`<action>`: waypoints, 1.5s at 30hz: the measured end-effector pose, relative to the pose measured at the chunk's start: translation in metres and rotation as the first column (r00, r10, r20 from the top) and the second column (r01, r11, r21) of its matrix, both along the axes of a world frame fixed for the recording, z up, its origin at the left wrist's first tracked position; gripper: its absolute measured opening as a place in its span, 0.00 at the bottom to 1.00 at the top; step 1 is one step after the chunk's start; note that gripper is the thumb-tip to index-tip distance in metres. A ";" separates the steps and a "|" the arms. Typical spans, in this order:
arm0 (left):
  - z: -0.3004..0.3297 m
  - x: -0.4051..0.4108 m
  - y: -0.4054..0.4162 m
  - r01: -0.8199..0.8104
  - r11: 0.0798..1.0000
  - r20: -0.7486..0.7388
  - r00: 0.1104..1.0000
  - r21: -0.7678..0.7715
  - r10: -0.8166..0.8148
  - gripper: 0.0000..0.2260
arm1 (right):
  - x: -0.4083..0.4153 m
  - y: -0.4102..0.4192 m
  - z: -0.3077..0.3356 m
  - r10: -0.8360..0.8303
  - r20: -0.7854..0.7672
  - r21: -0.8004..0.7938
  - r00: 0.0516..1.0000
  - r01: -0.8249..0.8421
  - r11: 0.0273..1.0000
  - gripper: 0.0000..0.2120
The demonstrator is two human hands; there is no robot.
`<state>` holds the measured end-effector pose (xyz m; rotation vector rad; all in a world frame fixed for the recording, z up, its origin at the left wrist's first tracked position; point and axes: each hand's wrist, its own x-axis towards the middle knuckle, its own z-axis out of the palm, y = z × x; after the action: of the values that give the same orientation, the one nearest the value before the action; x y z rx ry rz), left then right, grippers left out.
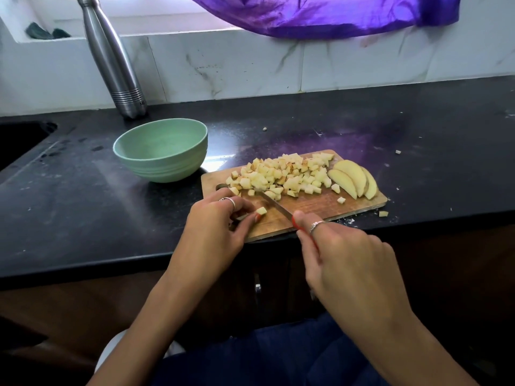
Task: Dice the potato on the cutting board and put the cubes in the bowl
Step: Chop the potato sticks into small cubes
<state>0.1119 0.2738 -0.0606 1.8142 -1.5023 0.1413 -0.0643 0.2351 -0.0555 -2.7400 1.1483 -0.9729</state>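
Observation:
A wooden cutting board (312,210) lies on the black counter. A heap of potato cubes (284,174) covers its far half, and a few uncut potato slices (354,178) lean together at its right end. My left hand (220,221) pinches a small potato piece (260,211) at the board's near left corner. My right hand (342,252) grips a knife by its red handle, the knife blade (274,204) pointing up-left across the board beside that piece. The green bowl (163,151) stands left of the board; no cubes show inside it.
A steel bottle (114,57) stands behind the bowl against the tiled wall. A dark sink (19,137) opens at the far left. Stray cubes (383,213) lie on the counter by the board's right edge. Purple cloth (320,15) hangs above.

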 end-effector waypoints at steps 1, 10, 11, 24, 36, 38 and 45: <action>0.000 0.000 -0.001 0.000 1.000 -0.002 1.000 0.003 0.000 0.04 | -0.002 -0.001 0.002 -0.002 0.029 0.007 1.000 0.002 1.000 0.15; -0.001 -0.004 -0.006 0.004 1.000 -0.053 0.999 -0.020 -0.005 0.05 | -0.017 0.012 0.000 0.049 0.057 0.061 0.997 -0.053 0.997 0.17; -0.001 -0.004 -0.005 0.002 1.000 -0.061 0.998 -0.019 -0.004 0.04 | -0.018 0.012 -0.001 0.051 0.051 0.066 0.997 -0.054 0.996 0.17; 0.003 -0.004 -0.001 0.005 1.000 -0.098 0.995 0.029 -0.002 0.07 | -0.004 0.000 -0.001 0.036 0.041 0.015 0.998 -0.037 0.999 0.15; 0.005 0.000 0.000 -0.029 0.999 -0.127 0.991 0.034 0.033 0.04 | -0.017 0.014 -0.005 0.079 0.042 0.065 0.996 -0.081 0.995 0.18; 0.005 0.001 0.000 -0.026 0.999 -0.143 0.989 0.043 0.032 0.04 | -0.014 0.013 -0.006 0.075 0.021 0.049 0.997 -0.076 0.996 0.18; 0.006 -0.001 0.001 -0.016 0.999 -0.141 0.990 0.045 0.022 0.04 | 0.004 0.002 -0.005 0.033 -0.002 -0.015 0.999 -0.033 0.999 0.19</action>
<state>0.1106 0.2744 -0.0545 1.8329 -1.3991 -0.0109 -0.0600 0.2375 -0.0610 -2.7624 1.0965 -0.9795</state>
